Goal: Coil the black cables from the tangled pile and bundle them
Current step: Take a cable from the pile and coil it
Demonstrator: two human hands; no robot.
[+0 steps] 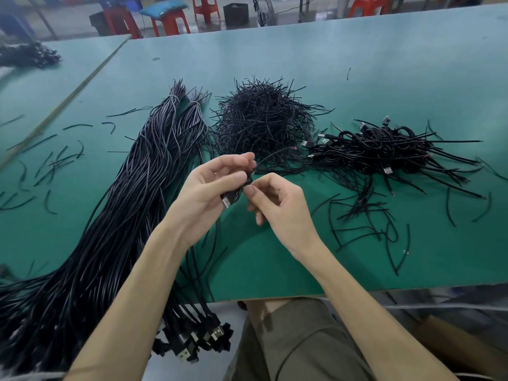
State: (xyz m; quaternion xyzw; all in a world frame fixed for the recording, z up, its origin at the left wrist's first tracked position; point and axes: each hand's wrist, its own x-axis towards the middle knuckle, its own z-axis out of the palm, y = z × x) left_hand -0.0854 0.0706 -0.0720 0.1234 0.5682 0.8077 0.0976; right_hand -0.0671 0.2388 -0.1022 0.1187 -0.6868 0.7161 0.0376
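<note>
**Item 1** — small black coiled cable [238, 191], rubber-sheathed, ending in a silver USB plug [226, 201]. It is held above the near middle of the green tabletop [384, 64], between both hands. The coil's long axis runs lower left to upper right. The plug points down-left, toward the person, and a loose tail [275, 154] leads up-right toward the heaps. Any marking on the plug is too small to read.

- Left hand [214, 185]: palm turned up, fingers curled round the coil, grasping it.
- Right hand [280, 207]: thumb and forefinger pinch the coil near its middle, with the other fingers curled in.

**Item 2** — long sheaf of straight black cables [132, 204], lying left of the hands and banded at its far end. Its axis runs from far centre to the near-left edge, where its USB plugs [198, 339] hang over the tabletop's edge.

**Item 3** — bristly heap of short black wire lengths [264, 119], beyond the hands.

**Item 4** — pile of coiled black cable bundles [384, 147], just right of the heap, with silver plugs showing.

**Item 5** — scattered black wire pieces [362, 215] to the right of the hands.

**Background** — red plastic stools [170, 20] and a floor fan [264, 9].
</note>
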